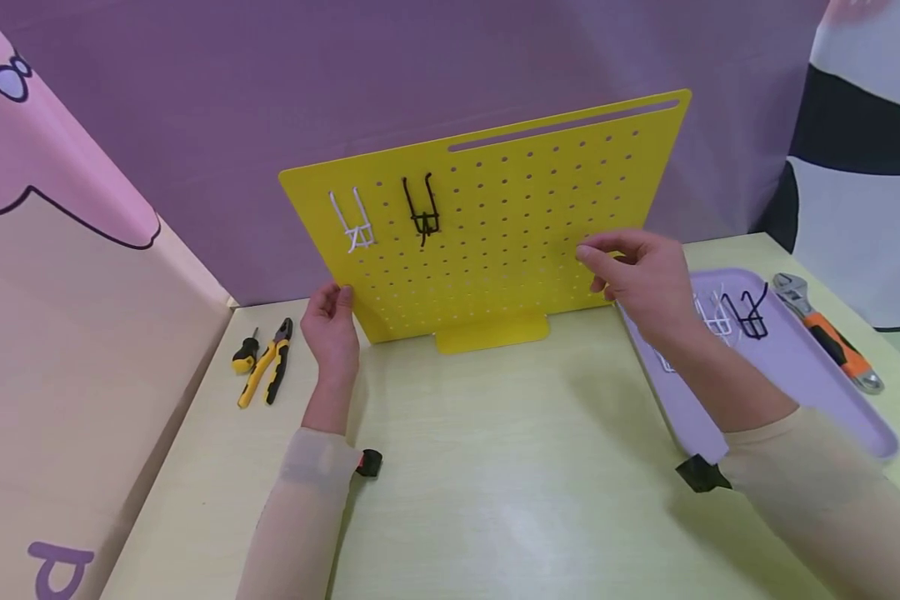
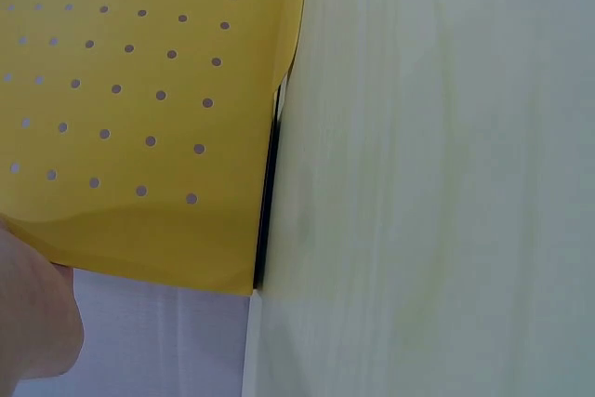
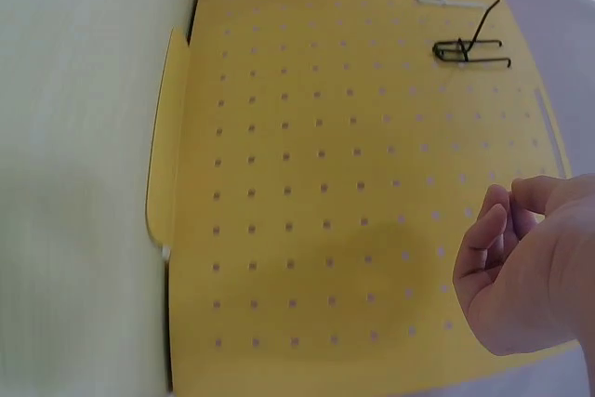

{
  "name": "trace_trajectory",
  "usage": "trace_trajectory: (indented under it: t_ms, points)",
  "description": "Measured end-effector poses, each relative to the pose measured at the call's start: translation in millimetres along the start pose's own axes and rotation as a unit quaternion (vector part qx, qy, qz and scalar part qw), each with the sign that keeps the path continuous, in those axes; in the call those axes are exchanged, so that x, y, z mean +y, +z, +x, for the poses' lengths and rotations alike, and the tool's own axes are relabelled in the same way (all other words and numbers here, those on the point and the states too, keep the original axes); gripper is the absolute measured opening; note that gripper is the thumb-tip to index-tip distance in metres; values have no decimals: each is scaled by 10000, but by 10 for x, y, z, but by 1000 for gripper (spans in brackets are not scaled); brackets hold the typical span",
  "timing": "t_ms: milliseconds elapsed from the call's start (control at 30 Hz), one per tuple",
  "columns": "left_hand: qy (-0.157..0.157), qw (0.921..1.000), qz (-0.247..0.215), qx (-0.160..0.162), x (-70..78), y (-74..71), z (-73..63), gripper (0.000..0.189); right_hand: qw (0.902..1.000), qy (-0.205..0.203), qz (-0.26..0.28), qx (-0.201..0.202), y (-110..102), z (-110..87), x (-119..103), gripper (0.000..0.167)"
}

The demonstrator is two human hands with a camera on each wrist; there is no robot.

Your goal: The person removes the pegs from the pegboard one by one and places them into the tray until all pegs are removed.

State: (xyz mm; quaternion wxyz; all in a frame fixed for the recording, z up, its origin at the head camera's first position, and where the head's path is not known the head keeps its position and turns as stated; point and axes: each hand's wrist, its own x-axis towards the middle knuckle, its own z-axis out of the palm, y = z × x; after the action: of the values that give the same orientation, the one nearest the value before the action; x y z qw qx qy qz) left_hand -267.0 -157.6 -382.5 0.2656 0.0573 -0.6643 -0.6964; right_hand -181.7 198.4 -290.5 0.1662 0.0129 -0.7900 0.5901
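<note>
A yellow pegboard (image 1: 487, 275) stands upright on its base at the back of the table. My left hand (image 1: 332, 325) grips its lower left edge between thumb and fingers; the left wrist view catches part of that hand (image 2: 37, 313) at the board's edge. In front of the board's right half is my right hand (image 1: 645, 279), its fingers loosely curled and thumb close to the index finger, with nothing visible between them. A white wire hook (image 1: 360, 236) hangs at the board's upper left, and a black wire hook (image 1: 425, 223) is just right of it.
At the right, a lilac tray (image 1: 795, 392) holds more white hooks (image 1: 716, 321) and a black hook (image 1: 753, 323), partly behind my right arm. An adjustable wrench (image 1: 832, 337) lies beside the tray's right edge. Pliers (image 1: 270, 367) and a short screwdriver (image 1: 246, 356) lie at the left.
</note>
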Motion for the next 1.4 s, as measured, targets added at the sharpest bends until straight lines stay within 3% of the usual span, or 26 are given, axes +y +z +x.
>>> trace_trajectory:
  t_ms: [233,700,1200,1400]
  points:
    - [-47,10000,-14,-2,6,12,-3,26,9982,-283,488,-207,275,44,-112,27]
    - [243,9997,46,-8,-55,9,20,26,9933,-943,442,-490,720,144,-344,22]
    - [3,9999,113,-1,-20,-12,8,25,9888,-1132,951,-218,1097,315,-465,17]
    - [97,9999,65,-18,-31,-5,7,25,9872,-1239,1000,-107,1181,367,-506,19]
